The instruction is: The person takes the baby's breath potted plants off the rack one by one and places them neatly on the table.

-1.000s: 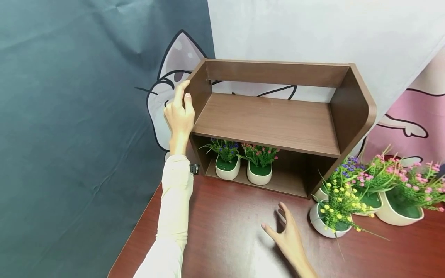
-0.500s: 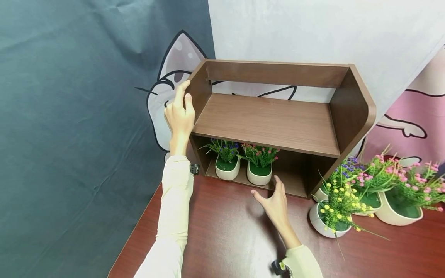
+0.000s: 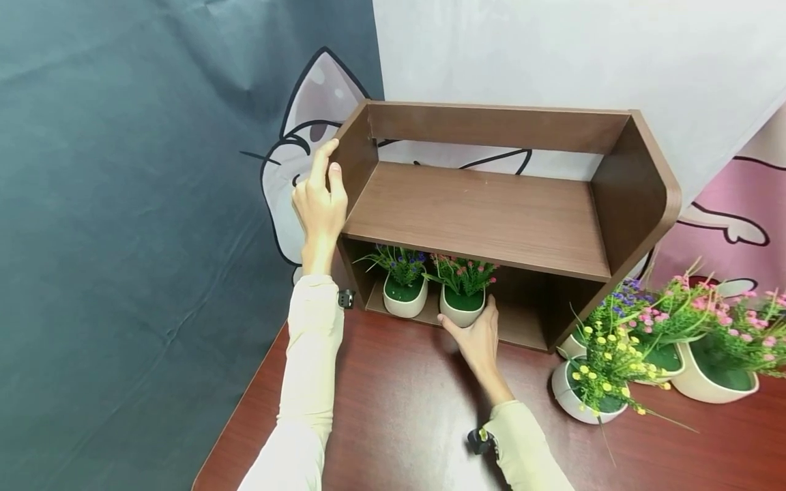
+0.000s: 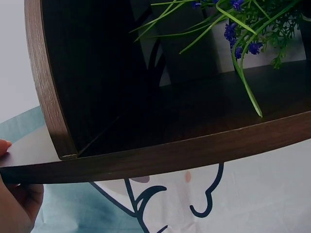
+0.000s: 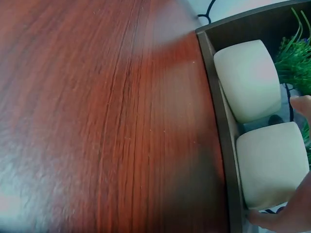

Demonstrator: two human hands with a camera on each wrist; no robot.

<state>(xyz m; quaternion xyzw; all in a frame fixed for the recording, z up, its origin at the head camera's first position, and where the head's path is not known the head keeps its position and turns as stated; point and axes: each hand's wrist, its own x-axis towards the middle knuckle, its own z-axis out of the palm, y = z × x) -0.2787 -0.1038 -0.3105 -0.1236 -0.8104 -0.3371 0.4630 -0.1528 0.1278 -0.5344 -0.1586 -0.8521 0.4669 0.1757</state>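
Note:
A brown wooden shelf unit [image 3: 479, 204] stands against the wall on a reddish table. My left hand [image 3: 321, 204] grips the edge of its left side panel; the left wrist view shows the thumb and fingers [image 4: 29, 199] on either side of the board. In the lower compartment sits a white pot with pink-red artificial flowers [image 3: 462, 314]. My right hand [image 3: 480, 337] holds this pot from the front, thumb on its left and fingers on its right. Just left of it stands a similar pot with purple flowers [image 3: 405, 303].
Several more potted flowers stand right of the shelf, the nearest with yellow blooms [image 3: 592, 392], another with pink ones [image 3: 715, 375]. The upper board [image 3: 485, 211] bears nothing. A dark teal cloth [image 3: 123, 239] hangs at the left.
My right hand has moved forward and a little left across the table to the pink-red flowerpot and now holds it. The left hand stays on the side panel. The view has shifted slightly.

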